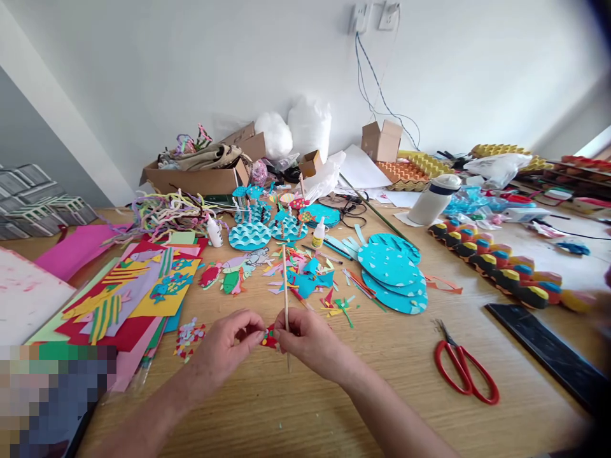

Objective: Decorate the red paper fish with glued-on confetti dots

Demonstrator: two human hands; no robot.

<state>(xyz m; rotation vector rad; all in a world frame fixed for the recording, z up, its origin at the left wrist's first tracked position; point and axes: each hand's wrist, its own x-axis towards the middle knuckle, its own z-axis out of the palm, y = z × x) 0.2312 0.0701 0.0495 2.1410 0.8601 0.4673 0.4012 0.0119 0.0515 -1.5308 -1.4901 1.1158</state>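
Wooden table [238, 420]: work surface, spread with craft material. Cardboard box [191, 180], open, at the back near the wall, cloth heaped in it. Coloured paper stack [131, 336] at left, striped and spotted paper fish lying on top. Painted egg-carton strip [494, 264] at right. Blue ovals [389, 264], overlapping, right of centre. Red-handled scissors [458, 353] lie on the table, well apart from both hands. Right hand [305, 337]: thumb and fingers closed, pinching the wooden stick [286, 286], held upright above the near table. Left hand [243, 337]: fingers curled, thumb and forefinger close together at the left end of the red spotted paper piece [270, 337]; cannot tell whether they grip it. Piece is located between the hands, just beside the stick, partly hidden by right fingers.
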